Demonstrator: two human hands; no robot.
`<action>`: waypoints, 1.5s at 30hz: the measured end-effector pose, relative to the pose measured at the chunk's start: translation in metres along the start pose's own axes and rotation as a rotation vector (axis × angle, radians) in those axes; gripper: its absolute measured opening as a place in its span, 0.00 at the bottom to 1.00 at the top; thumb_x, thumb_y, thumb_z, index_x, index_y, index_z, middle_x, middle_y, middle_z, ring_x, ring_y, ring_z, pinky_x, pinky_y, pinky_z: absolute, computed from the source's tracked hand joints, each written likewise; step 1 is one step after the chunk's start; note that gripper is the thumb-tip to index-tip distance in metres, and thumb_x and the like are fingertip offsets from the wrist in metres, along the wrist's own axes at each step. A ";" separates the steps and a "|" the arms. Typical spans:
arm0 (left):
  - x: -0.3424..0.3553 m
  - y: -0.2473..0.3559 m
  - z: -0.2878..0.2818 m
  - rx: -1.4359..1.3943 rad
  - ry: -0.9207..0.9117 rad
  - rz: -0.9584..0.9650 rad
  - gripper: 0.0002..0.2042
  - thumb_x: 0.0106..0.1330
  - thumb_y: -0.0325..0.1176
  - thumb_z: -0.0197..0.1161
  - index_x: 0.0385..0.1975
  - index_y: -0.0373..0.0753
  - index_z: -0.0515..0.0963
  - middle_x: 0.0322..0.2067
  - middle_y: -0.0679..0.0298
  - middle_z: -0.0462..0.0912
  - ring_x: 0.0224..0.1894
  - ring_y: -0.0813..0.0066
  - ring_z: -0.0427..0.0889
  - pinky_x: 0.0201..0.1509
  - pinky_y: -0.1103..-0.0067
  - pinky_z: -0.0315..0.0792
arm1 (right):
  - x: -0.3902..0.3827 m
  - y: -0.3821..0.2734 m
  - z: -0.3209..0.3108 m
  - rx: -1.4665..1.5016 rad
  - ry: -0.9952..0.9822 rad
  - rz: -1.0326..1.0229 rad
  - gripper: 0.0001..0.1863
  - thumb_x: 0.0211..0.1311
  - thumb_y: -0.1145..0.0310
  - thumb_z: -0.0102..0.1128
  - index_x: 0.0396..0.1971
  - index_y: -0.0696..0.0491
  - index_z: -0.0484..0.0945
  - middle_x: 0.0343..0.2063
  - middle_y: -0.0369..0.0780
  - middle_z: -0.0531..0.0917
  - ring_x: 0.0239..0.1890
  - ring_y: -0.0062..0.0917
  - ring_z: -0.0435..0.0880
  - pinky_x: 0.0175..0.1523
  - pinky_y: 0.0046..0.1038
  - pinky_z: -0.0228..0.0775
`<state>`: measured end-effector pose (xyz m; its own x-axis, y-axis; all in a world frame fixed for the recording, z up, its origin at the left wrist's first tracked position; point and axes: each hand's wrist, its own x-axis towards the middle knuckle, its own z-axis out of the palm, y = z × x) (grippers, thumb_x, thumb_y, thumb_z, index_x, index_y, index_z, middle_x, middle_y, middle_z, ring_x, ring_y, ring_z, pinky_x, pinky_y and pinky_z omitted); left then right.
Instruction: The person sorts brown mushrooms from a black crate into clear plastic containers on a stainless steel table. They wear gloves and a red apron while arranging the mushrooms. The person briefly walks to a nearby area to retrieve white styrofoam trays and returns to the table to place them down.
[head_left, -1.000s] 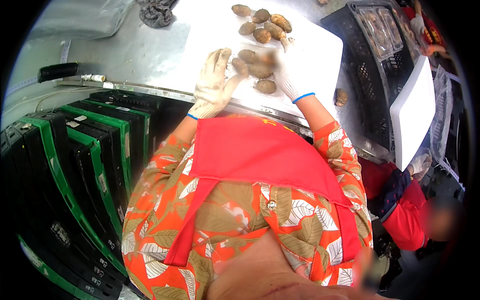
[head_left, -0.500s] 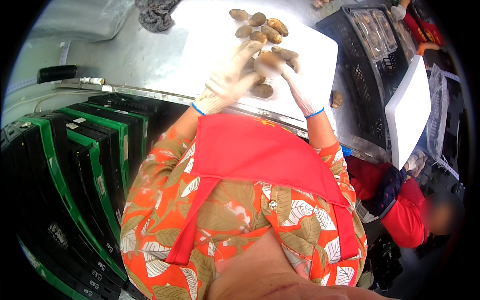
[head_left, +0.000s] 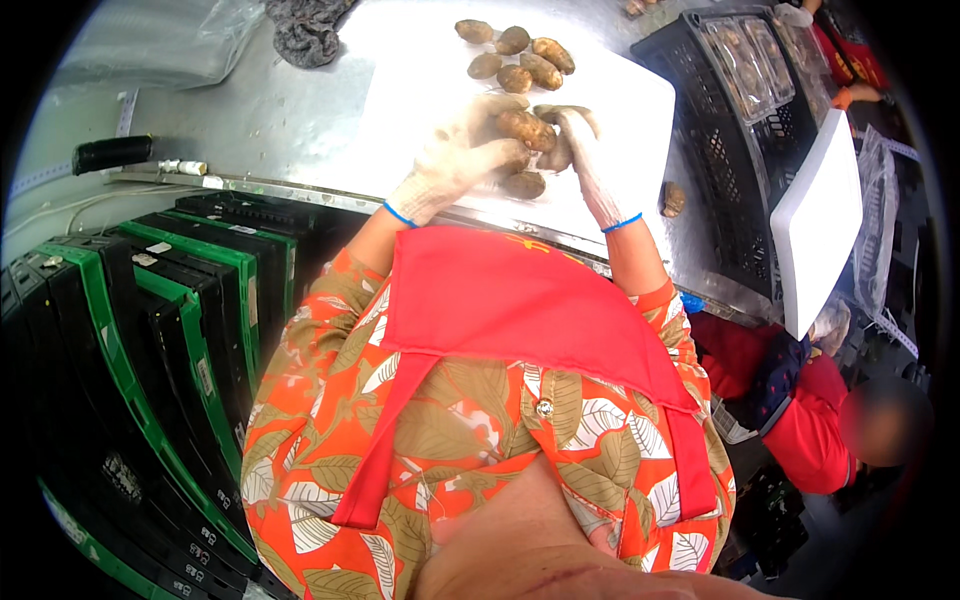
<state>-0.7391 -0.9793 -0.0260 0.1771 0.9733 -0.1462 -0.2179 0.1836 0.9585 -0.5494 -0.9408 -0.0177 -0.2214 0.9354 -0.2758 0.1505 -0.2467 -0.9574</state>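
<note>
A brown potato [head_left: 525,130] is held up between my two hands over a white board [head_left: 630,125]. My left hand [head_left: 455,155], in a white knit glove, grips its left side with thumb and fingers. My gloved right hand [head_left: 578,145] is closed at its right end, some fingertips hidden. Another potato [head_left: 524,185] lies on the board just below, close to my left thumb. Farther off on the board, several potatoes sit in a loose group, one elongated potato [head_left: 541,71] among them.
A black crate [head_left: 712,150] holding clear packs [head_left: 748,65] stands right, near a lone potato [head_left: 674,199] and an upright white panel [head_left: 817,225]. Dark cloth [head_left: 306,30] lies at the back left. Black-green crates [head_left: 190,300] stand left below the table. A co-worker's red sleeve [head_left: 810,425] is lower right.
The potato between my hands was blurred and raised; now it is sharp, tilted lengthwise and slightly lower left. My right hand has shifted a little left.
</note>
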 end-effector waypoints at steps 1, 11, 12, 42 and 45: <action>-0.001 0.003 0.001 -0.112 0.000 -0.033 0.25 0.58 0.30 0.64 0.57 0.35 0.69 0.49 0.56 0.77 0.50 0.70 0.78 0.53 0.76 0.74 | 0.001 -0.005 -0.008 0.021 -0.026 0.044 0.19 0.70 0.59 0.49 0.49 0.58 0.76 0.33 0.37 0.79 0.34 0.17 0.74 0.42 0.20 0.68; 0.002 0.004 0.004 0.017 -0.004 -0.155 0.20 0.59 0.21 0.63 0.53 0.32 0.71 0.46 0.59 0.78 0.46 0.73 0.79 0.49 0.78 0.77 | -0.016 0.000 0.000 0.008 -0.065 -0.076 0.17 0.68 0.64 0.53 0.49 0.58 0.77 0.42 0.37 0.81 0.46 0.19 0.76 0.52 0.22 0.67; 0.001 -0.001 0.005 0.071 -0.005 -0.132 0.20 0.59 0.21 0.63 0.53 0.32 0.71 0.46 0.59 0.78 0.46 0.73 0.79 0.49 0.78 0.77 | -0.015 0.001 0.005 0.049 0.013 -0.087 0.15 0.67 0.65 0.53 0.43 0.61 0.80 0.38 0.39 0.83 0.40 0.18 0.78 0.49 0.20 0.69; 0.004 -0.011 -0.016 1.066 0.023 0.437 0.10 0.55 0.30 0.67 0.37 0.38 0.80 0.42 0.62 0.79 0.48 0.66 0.77 0.50 0.73 0.72 | 0.048 -0.004 -0.023 -0.795 -0.031 -0.263 0.27 0.52 0.65 0.65 0.55 0.51 0.75 0.33 0.45 0.80 0.41 0.34 0.77 0.51 0.31 0.69; 0.010 -0.017 -0.009 1.339 -0.053 0.486 0.16 0.47 0.37 0.71 0.36 0.40 0.80 0.53 0.59 0.72 0.60 0.55 0.66 0.62 0.59 0.61 | 0.060 0.016 -0.029 -0.892 -0.018 -0.443 0.26 0.53 0.67 0.64 0.55 0.51 0.75 0.33 0.46 0.81 0.39 0.34 0.77 0.48 0.32 0.69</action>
<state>-0.7424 -0.9712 -0.0463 0.3901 0.8892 0.2390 0.7850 -0.4568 0.4185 -0.5321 -0.8816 -0.0468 -0.4461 0.8912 0.0824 0.7184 0.4115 -0.5609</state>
